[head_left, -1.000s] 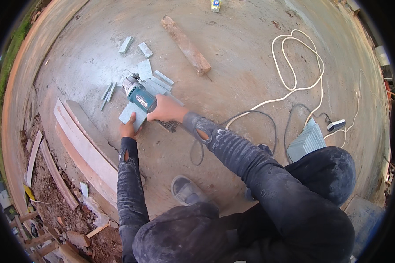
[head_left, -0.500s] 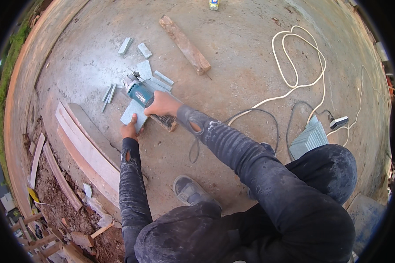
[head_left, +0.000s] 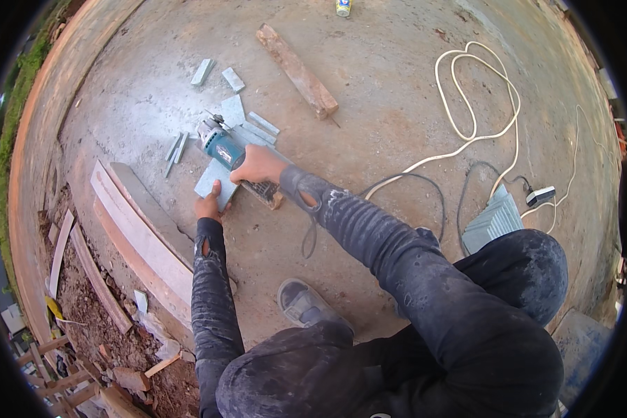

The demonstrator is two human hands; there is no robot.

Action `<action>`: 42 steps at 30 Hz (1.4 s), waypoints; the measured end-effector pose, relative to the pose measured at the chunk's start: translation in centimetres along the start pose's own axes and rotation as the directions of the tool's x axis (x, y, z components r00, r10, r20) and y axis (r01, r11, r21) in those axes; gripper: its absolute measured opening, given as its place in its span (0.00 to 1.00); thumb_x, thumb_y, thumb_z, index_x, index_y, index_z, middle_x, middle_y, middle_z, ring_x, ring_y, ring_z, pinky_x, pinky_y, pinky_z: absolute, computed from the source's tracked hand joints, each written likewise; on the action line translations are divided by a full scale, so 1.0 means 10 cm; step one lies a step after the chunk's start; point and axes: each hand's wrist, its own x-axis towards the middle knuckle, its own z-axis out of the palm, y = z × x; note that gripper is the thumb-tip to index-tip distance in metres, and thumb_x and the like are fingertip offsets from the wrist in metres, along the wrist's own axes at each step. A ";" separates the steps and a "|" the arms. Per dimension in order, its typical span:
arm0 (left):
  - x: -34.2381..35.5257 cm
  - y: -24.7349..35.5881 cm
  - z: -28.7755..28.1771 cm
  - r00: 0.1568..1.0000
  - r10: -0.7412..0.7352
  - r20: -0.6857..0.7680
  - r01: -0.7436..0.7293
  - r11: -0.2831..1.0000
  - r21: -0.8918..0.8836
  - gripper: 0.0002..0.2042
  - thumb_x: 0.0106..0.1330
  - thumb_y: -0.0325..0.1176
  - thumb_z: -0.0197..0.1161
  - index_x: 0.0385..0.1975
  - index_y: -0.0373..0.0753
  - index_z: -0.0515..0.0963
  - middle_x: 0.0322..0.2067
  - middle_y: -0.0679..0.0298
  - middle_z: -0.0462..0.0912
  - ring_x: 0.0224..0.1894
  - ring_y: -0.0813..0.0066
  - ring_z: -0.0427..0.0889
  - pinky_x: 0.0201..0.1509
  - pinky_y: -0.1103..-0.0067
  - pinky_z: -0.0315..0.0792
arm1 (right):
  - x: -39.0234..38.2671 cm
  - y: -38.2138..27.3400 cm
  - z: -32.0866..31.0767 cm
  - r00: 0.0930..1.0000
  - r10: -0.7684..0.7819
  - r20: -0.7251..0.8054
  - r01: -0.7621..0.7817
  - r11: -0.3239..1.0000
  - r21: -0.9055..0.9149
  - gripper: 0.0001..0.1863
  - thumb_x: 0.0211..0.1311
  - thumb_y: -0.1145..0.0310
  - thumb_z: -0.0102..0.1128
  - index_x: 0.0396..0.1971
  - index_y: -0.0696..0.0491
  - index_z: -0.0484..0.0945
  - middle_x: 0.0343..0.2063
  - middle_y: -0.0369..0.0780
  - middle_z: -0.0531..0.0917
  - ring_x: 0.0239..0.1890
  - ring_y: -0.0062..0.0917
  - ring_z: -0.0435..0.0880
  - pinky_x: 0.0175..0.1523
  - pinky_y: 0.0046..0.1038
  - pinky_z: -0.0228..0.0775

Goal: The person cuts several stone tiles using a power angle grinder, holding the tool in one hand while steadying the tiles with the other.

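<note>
A teal and silver angle grinder [head_left: 224, 149] is gripped at its body by my right hand [head_left: 254, 167]; its disc end points up and left. My left hand [head_left: 211, 200] grips the near edge of a pale blue-grey tile [head_left: 209, 179], thumb on top, directly under the grinder. Beneath the tool lies a short block [head_left: 272, 201] with a dark grille-like part on top; I cannot make out what that part is. More tile offcuts [head_left: 231, 109] lie just beyond, along with several thin strips [head_left: 180, 148] to the left, amid pale dust.
A weathered timber [head_left: 296, 70] lies ahead. A white cable [head_left: 472, 136] loops to the right, beside a power strip [head_left: 540, 197] and a tile stack [head_left: 491, 223]. Long pale boards [head_left: 139, 237] and rubble [head_left: 143, 348] border the left. My sandalled foot [head_left: 306, 303] rests below.
Over the last second the grinder and my right hand have shifted slightly up and left relative to the floor, exposing more of the block beneath. Both hands keep their grips.
</note>
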 end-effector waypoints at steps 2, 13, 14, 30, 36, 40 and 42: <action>-0.03 0.01 0.01 1.000 0.002 -0.002 -0.002 1.000 0.001 0.23 0.59 0.42 0.72 0.50 0.36 0.75 0.42 0.59 0.82 0.37 0.65 0.83 0.27 0.72 0.81 | 0.01 0.01 0.01 1.000 0.001 0.001 -0.001 1.000 0.008 0.40 0.32 0.51 0.70 0.42 0.71 0.76 0.39 0.59 0.82 0.44 0.45 0.84 0.49 0.33 0.76; -0.04 0.02 0.00 1.000 -0.005 -0.003 0.005 1.000 0.005 0.24 0.60 0.41 0.72 0.51 0.35 0.74 0.43 0.59 0.82 0.37 0.65 0.84 0.28 0.72 0.81 | 0.01 -0.01 0.01 1.000 0.000 0.009 0.000 1.000 0.001 0.41 0.33 0.51 0.70 0.42 0.72 0.76 0.39 0.60 0.82 0.45 0.46 0.84 0.49 0.34 0.76; -0.06 0.03 -0.01 1.000 -0.007 -0.009 0.007 1.000 0.002 0.23 0.60 0.41 0.72 0.50 0.35 0.74 0.42 0.59 0.82 0.37 0.65 0.84 0.27 0.72 0.81 | 0.00 -0.02 0.01 1.000 -0.001 0.014 0.001 1.000 0.004 0.41 0.33 0.50 0.70 0.42 0.72 0.76 0.39 0.60 0.82 0.45 0.46 0.84 0.49 0.34 0.76; -0.07 0.05 0.00 1.000 0.005 -0.002 -0.005 1.000 0.011 0.23 0.60 0.43 0.71 0.49 0.34 0.75 0.42 0.58 0.82 0.36 0.65 0.83 0.29 0.71 0.81 | -0.08 0.02 -0.01 1.000 -0.020 -0.001 0.020 1.000 0.007 0.41 0.31 0.52 0.70 0.41 0.73 0.76 0.37 0.61 0.82 0.43 0.46 0.84 0.47 0.34 0.76; -0.05 0.04 0.01 1.000 0.007 -0.012 -0.007 1.000 0.001 0.24 0.59 0.42 0.72 0.51 0.36 0.74 0.43 0.59 0.81 0.37 0.64 0.83 0.29 0.71 0.81 | -0.12 0.07 -0.01 1.000 -0.024 -0.011 0.024 1.000 0.000 0.41 0.31 0.52 0.71 0.41 0.72 0.76 0.38 0.60 0.82 0.43 0.46 0.84 0.47 0.34 0.76; -0.03 0.03 0.02 1.000 0.004 -0.013 -0.005 1.000 -0.001 0.24 0.59 0.42 0.72 0.52 0.37 0.74 0.43 0.59 0.81 0.38 0.64 0.83 0.29 0.71 0.81 | -0.17 0.09 -0.01 1.000 -0.010 -0.007 0.010 1.000 -0.021 0.40 0.31 0.52 0.71 0.40 0.72 0.76 0.37 0.59 0.83 0.42 0.45 0.84 0.46 0.33 0.76; -0.02 0.02 0.02 1.000 0.007 -0.019 -0.007 1.000 -0.004 0.25 0.59 0.42 0.72 0.52 0.37 0.74 0.44 0.58 0.81 0.38 0.64 0.83 0.29 0.71 0.81 | -0.20 0.09 -0.01 1.000 -0.007 -0.024 0.006 1.000 -0.027 0.40 0.30 0.51 0.71 0.39 0.72 0.77 0.36 0.58 0.83 0.41 0.44 0.84 0.46 0.33 0.76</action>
